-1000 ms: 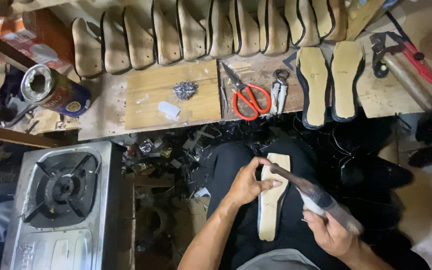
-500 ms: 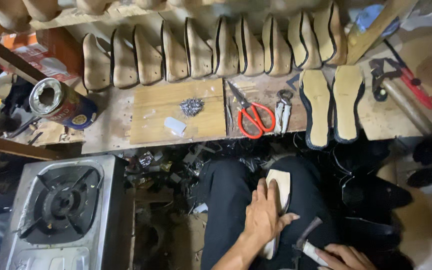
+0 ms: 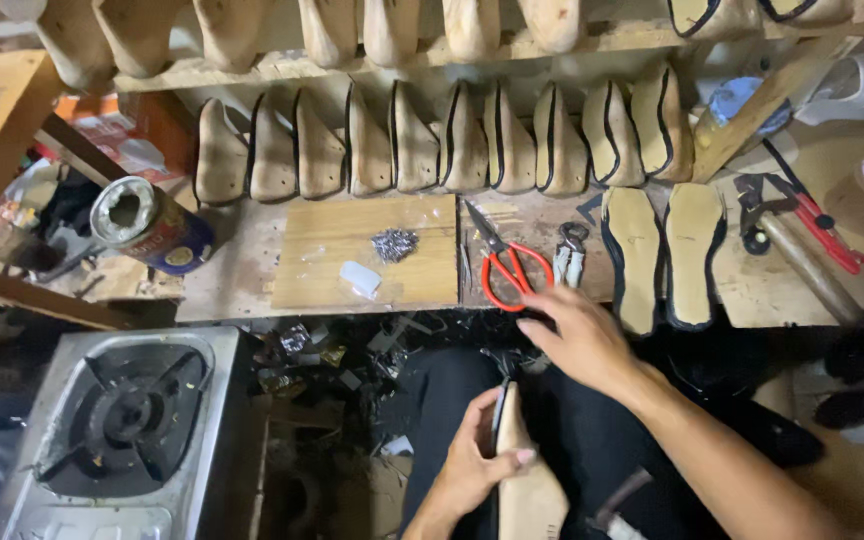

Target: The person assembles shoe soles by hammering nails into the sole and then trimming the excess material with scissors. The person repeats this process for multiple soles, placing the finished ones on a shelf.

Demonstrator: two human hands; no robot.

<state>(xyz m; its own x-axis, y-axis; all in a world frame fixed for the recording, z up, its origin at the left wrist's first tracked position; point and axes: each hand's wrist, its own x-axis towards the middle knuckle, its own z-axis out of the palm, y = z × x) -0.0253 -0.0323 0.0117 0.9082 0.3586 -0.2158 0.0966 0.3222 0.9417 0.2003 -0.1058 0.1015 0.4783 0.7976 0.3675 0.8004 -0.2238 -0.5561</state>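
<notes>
Left hand (image 3: 472, 462): fingers pinch the wooden shoe last (image 3: 524, 480), upright on the lap.
Right hand (image 3: 577, 338): spread, empty, over the near bench (image 3: 242, 270) edge beside red scissors (image 3: 508, 272).
Technique: steady the last firmly while reaching.

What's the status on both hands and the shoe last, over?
Left hand grips wooden shoe last on lap. Right hand open, reaching beside red-handled scissors. Nothing blocking the reach.

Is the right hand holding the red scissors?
No, the right hand hovers open beside the red scissors, which lie flat on the bench.
</notes>
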